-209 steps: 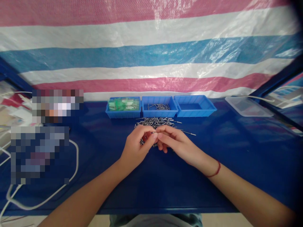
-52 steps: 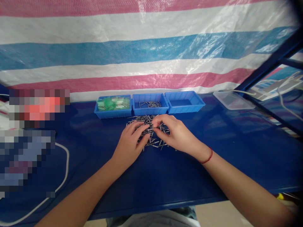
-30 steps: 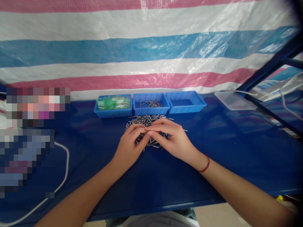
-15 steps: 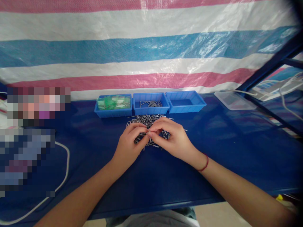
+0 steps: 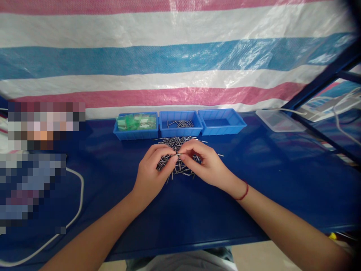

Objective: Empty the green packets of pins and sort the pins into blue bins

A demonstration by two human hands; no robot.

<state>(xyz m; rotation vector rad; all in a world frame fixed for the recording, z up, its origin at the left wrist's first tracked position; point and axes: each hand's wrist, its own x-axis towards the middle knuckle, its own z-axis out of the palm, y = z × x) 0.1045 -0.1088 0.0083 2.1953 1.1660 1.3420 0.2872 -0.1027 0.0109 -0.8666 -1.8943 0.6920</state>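
A heap of small metal pins (image 5: 176,143) lies on the dark blue table (image 5: 180,210) in front of three blue bins. My left hand (image 5: 153,171) and my right hand (image 5: 203,162) meet over the heap, fingertips pinched together on a thin metal pin between them. The left bin (image 5: 135,130) holds green and white plastic pieces. The middle bin (image 5: 180,130) holds a few pins. Nothing shows inside the right bin (image 5: 221,126).
A striped pink, white and blue tarp (image 5: 169,60) hangs behind the bins. A clear plastic lid (image 5: 279,120) lies at the far right near a blue frame post (image 5: 324,77). A white cable (image 5: 73,210) loops across the table's left side.
Both hands stayed over the pin heap, fingers shifting slightly; the pinch between them has risen a little and the view has drifted.
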